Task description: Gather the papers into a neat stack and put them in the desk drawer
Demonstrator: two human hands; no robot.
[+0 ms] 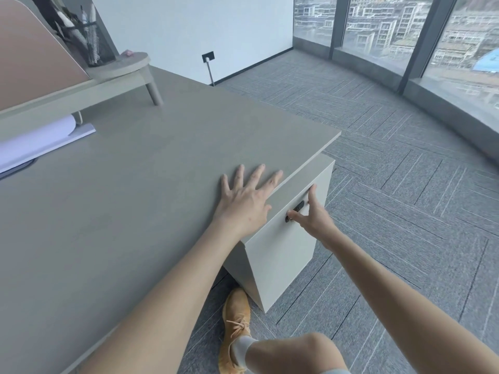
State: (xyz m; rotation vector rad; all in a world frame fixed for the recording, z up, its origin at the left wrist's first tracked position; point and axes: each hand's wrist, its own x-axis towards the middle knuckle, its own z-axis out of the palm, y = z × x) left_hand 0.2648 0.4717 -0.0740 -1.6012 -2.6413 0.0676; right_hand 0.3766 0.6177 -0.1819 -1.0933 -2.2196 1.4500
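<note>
My left hand [244, 197] lies flat on the grey desk top [140, 184] near its right edge, fingers spread, holding nothing. My right hand [313, 215] is open against the white drawer front [283, 249] under the desk, fingers spread around the dark handle [298, 205] and touching the small lock [288, 218]. The drawer front sits flush with the cabinet. No papers for stacking show on the desk near my hands; a white sheet [35, 143] lies under the shelf at the far left.
A raised shelf [118, 67] at the back left carries a black mesh pen holder [89, 41]. My orange shoe [236, 327] rests on the grey carpet [391, 211] beside the cabinet. Large windows [405, 31] curve along the right.
</note>
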